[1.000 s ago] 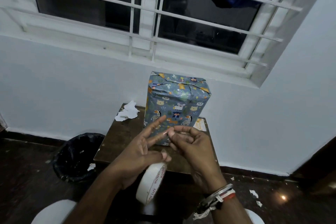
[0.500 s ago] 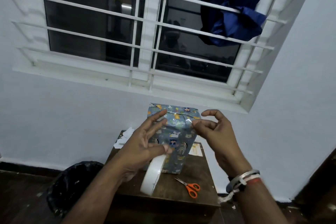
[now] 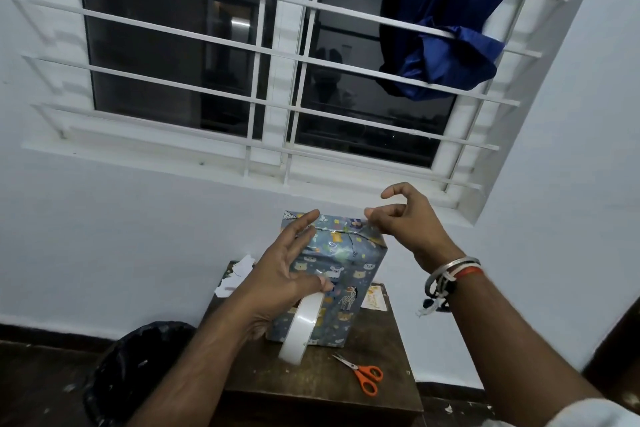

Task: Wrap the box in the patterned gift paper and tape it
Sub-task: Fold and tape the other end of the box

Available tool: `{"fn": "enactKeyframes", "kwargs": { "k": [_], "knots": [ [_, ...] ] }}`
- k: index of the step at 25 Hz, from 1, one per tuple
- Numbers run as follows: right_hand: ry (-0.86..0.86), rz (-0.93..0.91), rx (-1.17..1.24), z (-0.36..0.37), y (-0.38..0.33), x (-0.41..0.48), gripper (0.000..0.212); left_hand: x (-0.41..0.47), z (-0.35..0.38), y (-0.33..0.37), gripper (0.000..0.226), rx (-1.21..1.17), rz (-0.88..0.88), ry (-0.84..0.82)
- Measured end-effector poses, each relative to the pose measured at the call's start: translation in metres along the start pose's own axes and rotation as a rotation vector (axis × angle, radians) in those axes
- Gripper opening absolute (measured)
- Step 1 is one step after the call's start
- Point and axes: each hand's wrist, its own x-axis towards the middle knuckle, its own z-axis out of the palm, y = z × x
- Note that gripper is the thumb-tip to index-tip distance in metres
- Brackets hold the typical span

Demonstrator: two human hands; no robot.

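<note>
Wooden table (image 3: 374, 340) bears wrapped box (image 3: 349, 270), orange scissors (image 3: 362, 374), paper scraps (image 3: 239, 270).

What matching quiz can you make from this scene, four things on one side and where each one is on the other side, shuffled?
Things:
1. orange scissors
2. tape roll
3. blue cloth
4. black bin

Places:
a. hangs over the window bars
b. on the floor, left of the table
c. lies on the table, in front and to the right of the wrapped box
d. held by the left hand, in front of the box

Pairs: 1-c, 2-d, 3-a, 4-b
</note>
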Motion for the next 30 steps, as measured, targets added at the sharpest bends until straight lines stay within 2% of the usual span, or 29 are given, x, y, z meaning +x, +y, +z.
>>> {"fn": "enactKeyframes", "kwargs": {
  "k": [5, 11, 15, 20, 24, 30],
  "knots": [
    [-0.059, 0.126, -0.096, -0.005, 0.012, -0.005, 0.046, 0.005, 0.004, 0.000, 0.099, -0.004, -0.036, 0.001],
    [0.044, 0.119, -0.225, 0.005, 0.018, -0.003, 0.053, 0.003, 0.006, -0.006, 0.099, 0.020, -0.014, 0.018],
    [0.082, 0.140, -0.444, 0.009, 0.013, 0.003, 0.056, 0.002, 0.007, -0.010, 0.096, 0.022, -0.026, 0.013],
    [0.027, 0.120, -0.789, 0.013, -0.003, 0.009, 0.060, 0.001, 0.005, -0.015, 0.093, 0.010, -0.050, 0.020],
    [-0.040, 0.180, -0.685, 0.006, 0.007, -0.001, 0.051, 0.001, 0.004, -0.017, 0.092, 0.031, -0.053, 0.050],
    [0.058, 0.011, -0.732, 0.009, 0.019, -0.009, 0.034, -0.002, 0.013, -0.013, 0.085, 0.031, -0.019, 0.112]
  ]
}}
